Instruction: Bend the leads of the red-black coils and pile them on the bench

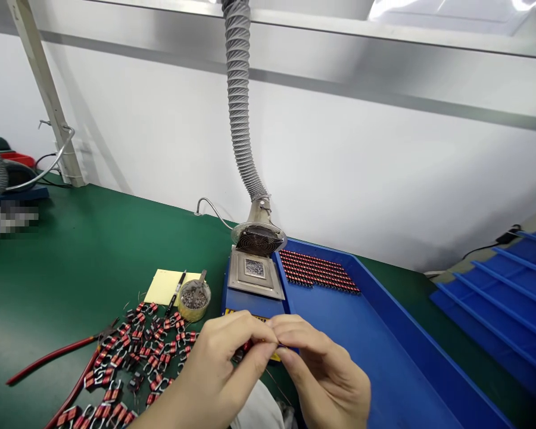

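My left hand (232, 357) and my right hand (324, 369) meet in front of the solder pot (234, 302), fingertips pinched together and touching. A small red-and-black coil (246, 345) shows partly between the left fingers. Whatever the right fingertips pinch is hidden; a thin wire hangs below the hands. Many more red-and-black coils (154, 345) with silvery wire ends lie in a loose heap left of my left hand. Red-handled pliers (75, 344) lie open along the heap's left edge.
A funnel-shaped fume hood (259, 232) on a grey hose (237, 89) hangs over the pot. At right, a blue tray (384, 333) holds coils in neat rows (317, 269). A round tub (194, 301), pen (175, 292) and yellow paper (161, 286) sit behind the heap.
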The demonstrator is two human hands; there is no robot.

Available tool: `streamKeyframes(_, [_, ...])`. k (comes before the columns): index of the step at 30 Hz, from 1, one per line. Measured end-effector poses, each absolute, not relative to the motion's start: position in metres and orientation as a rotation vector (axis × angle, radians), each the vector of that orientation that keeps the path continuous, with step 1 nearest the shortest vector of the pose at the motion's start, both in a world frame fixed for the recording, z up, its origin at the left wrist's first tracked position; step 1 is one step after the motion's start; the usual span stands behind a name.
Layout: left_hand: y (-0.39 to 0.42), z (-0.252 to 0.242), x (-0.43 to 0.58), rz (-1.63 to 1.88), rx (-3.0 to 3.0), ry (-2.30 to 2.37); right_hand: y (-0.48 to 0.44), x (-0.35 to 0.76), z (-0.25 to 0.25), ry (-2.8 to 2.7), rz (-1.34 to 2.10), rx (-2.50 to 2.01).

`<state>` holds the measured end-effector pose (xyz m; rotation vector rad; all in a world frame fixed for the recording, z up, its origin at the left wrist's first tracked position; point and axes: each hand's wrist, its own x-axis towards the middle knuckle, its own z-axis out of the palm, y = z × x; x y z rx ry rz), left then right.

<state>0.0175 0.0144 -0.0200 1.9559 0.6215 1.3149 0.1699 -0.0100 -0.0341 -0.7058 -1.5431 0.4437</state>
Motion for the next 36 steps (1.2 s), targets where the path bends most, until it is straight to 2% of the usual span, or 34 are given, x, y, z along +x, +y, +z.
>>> streamKeyframes(3, [0.014,-0.021,0.016,1.273,1.934,0.620,-0.010,0.166,-0.034,-1.540,0.367,-0.715])
streamKeyframes(11, [0.015,-0.019,0.015,1.255,1.881,0.691,-0.017,0.175,-0.029,-1.088,0.571,-0.796])
streamKeyframes(15, [0.018,-0.025,0.015,1.228,1.588,0.641,-0.012,0.169,-0.035,-1.096,0.839,-0.781])
streamKeyframes(19, [0.021,-0.034,0.018,1.230,1.343,0.501,-0.006,0.146,-0.038,-0.850,1.132,-0.667])
streamKeyframes(26, [0.020,-0.033,0.021,1.119,1.303,0.617,-0.007,0.122,-0.034,-0.516,1.420,-0.710])
streamKeyframes(31, [0.033,-0.025,0.014,1.030,1.186,0.549,-0.005,0.126,-0.038,-0.552,1.383,-0.766])
streamKeyframes(36, [0.038,-0.022,0.012,1.092,1.047,0.562,-0.004,0.123,-0.039,-0.645,1.360,-0.794])
